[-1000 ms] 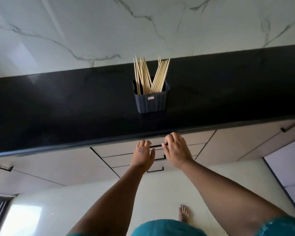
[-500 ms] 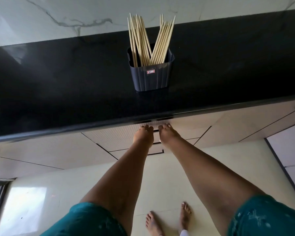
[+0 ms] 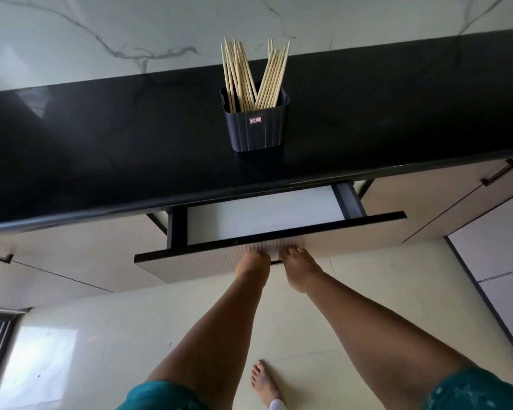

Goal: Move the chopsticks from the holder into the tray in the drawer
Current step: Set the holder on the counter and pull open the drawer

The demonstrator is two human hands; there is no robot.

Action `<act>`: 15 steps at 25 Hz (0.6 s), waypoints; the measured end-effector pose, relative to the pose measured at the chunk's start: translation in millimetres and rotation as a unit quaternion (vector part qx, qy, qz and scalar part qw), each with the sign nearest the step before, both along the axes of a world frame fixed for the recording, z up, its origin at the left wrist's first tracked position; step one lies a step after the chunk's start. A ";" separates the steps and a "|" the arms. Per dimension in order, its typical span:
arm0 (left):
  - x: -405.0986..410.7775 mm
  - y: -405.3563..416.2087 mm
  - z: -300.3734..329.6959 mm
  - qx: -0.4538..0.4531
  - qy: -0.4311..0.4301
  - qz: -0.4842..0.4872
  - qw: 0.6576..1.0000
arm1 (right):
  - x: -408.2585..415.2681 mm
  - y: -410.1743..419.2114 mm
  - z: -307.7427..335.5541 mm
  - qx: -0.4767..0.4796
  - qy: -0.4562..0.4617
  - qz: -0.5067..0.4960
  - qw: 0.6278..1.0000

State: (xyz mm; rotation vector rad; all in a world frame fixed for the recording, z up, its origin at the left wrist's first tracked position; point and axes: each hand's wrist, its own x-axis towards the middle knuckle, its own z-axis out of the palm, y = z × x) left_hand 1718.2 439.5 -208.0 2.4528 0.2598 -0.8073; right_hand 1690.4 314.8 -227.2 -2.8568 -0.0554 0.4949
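Several wooden chopsticks [image 3: 251, 75] stand in two leaning bunches inside a dark ribbed holder [image 3: 256, 130] on the black countertop [image 3: 101, 143]. Below the counter edge the top drawer [image 3: 338, 235] is pulled partly out, showing a white inner surface [image 3: 264, 216]; I cannot tell whether that is the tray. My left hand [image 3: 253, 264] and my right hand [image 3: 297, 269] sit side by side on the drawer front, fingers curled around its black handle, which they mostly hide.
A white marble wall [image 3: 160, 31] backs the counter. Beige cabinet fronts flank the drawer, with a black handle [image 3: 499, 176] at the right. My bare foot [image 3: 262, 383] stands on the pale floor below.
The drawer, closed before, has slid out toward me with both hands on its handle. The camera view has shifted down and nearer.
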 end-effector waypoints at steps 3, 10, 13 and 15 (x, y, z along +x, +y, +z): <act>-53.0 2.3 -1.1 0.012 -0.009 -0.040 0.999 | -48.1 -2.7 5.7 0.055 0.040 -0.016 0.998; -186.0 10.5 -13.4 0.010 -0.031 -0.039 0.999 | -176.3 -5.8 -4.7 0.078 0.051 -0.005 0.996; -236.2 14.2 -17.8 -0.011 -0.034 -0.007 0.999 | -220.6 -7.7 -7.1 0.071 0.069 0.015 0.995; -263.6 14.3 -13.9 0.000 -0.042 -0.018 0.999 | -241.9 -10.9 -6.0 0.073 0.086 0.021 0.993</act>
